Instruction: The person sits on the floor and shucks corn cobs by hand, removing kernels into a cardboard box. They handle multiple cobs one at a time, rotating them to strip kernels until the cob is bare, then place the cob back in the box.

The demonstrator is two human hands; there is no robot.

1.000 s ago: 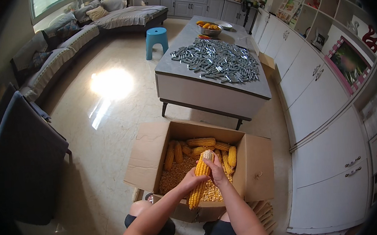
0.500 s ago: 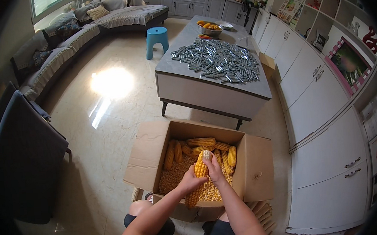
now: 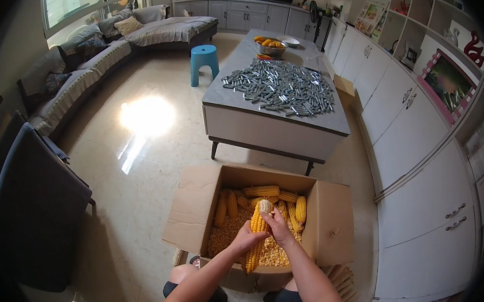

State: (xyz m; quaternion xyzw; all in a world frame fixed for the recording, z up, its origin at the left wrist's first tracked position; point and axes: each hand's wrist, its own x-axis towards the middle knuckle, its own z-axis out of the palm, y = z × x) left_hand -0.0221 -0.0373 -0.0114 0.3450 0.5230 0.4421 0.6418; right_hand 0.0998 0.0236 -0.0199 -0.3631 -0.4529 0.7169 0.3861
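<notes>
I hold a yellow corn cob (image 3: 257, 225) upright and slightly tilted over an open cardboard box (image 3: 192, 205). My left hand (image 3: 246, 239) grips the cob's lower half. My right hand (image 3: 276, 226) is closed on its upper part, just under the bare pale tip. Inside the box lie several whole cobs (image 3: 262, 192) at the back and a heap of loose kernels (image 3: 224, 237) at the front. My knees show below the box.
A grey low table (image 3: 276, 123) covered with several small metal pieces stands beyond the box, with a bowl of fruit (image 3: 270, 45) at its far end. White cabinets (image 3: 418, 183) run along the right. A blue stool (image 3: 202, 61), a sofa (image 3: 95, 57) and a dark chair (image 3: 33, 210) are to the left.
The cob has been raised a little and stands more upright; both hands keep their grip, the right hand shifting on the upper end.
</notes>
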